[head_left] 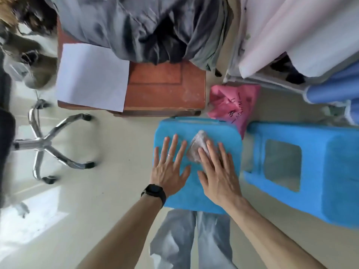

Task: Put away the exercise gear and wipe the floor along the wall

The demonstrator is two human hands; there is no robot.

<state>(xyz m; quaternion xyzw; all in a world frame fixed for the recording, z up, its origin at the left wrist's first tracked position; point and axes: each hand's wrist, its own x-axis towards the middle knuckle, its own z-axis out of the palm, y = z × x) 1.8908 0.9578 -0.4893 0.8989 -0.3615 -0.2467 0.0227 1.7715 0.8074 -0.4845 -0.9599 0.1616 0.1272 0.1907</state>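
A blue plastic stool stands upright below me, its flat seat facing up. On the seat lies a crumpled grey-white cloth. My left hand rests flat on the seat's left part, fingers spread, holding nothing. My right hand lies flat with its fingers pressing on the cloth's near right part. A black watch sits on my left wrist. No exercise gear can be told apart in this view.
A second blue stool lies on its side to the right. A pink plastic bag sits behind the stools. A wooden cabinet carries a white sheet and grey clothes. An office chair's chrome base stands on the left.
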